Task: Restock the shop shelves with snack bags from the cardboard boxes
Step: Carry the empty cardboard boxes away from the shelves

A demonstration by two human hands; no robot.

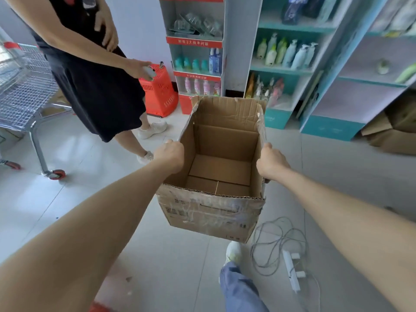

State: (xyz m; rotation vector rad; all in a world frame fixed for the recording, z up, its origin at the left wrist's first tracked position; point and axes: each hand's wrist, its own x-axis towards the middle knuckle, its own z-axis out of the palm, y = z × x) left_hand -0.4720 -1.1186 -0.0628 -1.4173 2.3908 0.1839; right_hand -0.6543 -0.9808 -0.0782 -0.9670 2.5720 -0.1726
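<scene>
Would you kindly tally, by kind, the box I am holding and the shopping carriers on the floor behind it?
Open brown cardboard box: 1
Red plastic shopping basket: 1
Silver wire shopping trolley: 1
Total: 3

An open-topped brown cardboard box (211, 212), taped and scuffed, is held at centre, its bare bottom flaps seen. Its side walls are gripped by the left hand (170, 157) and right hand (271, 163). Teal shelves (281, 69) are seen at 1 o'clock, and more cardboard (396, 136) at 3 o'clock.
</scene>
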